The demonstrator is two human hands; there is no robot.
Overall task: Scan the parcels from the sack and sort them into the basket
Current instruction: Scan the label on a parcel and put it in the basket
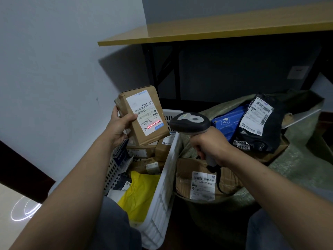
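Note:
My left hand (pixel 119 126) grips a brown cardboard parcel (pixel 153 139) above the white slotted basket (pixel 162 192), its white label facing me. A red scan line glows across the label's lower barcode. My right hand (pixel 210 146) holds a grey handheld barcode scanner (pixel 190 122) by its handle, its head pointed at that label. To the right lies the green woven sack (pixel 297 170), open, holding a black bag parcel (pixel 261 127), a blue box (pixel 228 121) and a brown labelled box (pixel 194 177).
The basket holds several parcels, among them a yellow bag (pixel 140 195) and small brown boxes. A wooden tabletop (pixel 216 31) on a black frame stands behind. A white wall is at the left. My knees show at the bottom edge.

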